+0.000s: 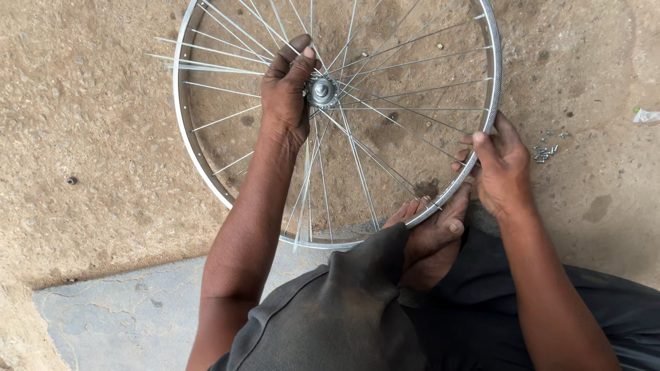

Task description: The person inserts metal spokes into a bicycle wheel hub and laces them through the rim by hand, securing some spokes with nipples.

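A small heap of metal nipples (545, 152) lies on the dirt ground (103, 137), near a white scrap (646, 115); a concrete slab (130, 309) sits below.

A single camera, worn on the person's head, looks almost straight down from close above onto the floor (103, 137). The person's knees and forearms fill the near edge of the view, while the far side is taken up by a wheel rim (180, 117) lying flat, cut off at the top.
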